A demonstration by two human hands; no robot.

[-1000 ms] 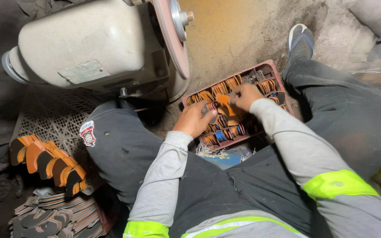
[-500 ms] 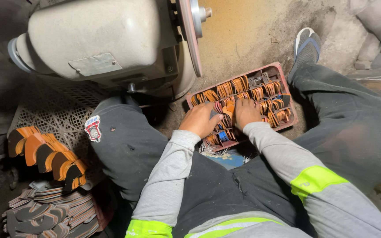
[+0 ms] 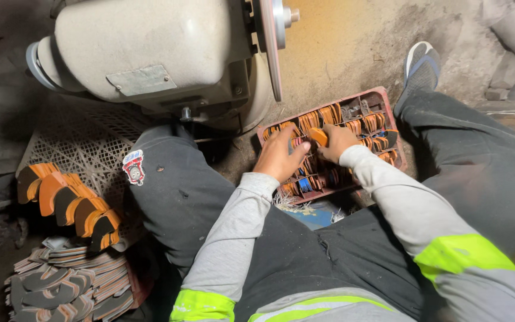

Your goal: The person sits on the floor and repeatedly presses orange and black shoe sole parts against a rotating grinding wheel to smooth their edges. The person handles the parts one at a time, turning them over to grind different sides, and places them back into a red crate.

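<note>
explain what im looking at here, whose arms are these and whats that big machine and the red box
The picture comes from a camera worn on a person's head, looking down, so the arms are that person's own. They sit on the floor with legs apart, in grey sleeves with bright yellow bands. Both hands reach into a red tray of small compartments packed with orange pieces. The right hand pinches one small orange piece; the left hand rests on the tray's contents beside it. The big pale machine above is a motor turning a thin disc, seen edge-on. At lower left lie a fanned row of orange and black shaped pieces and a stack of grey ones.
</note>
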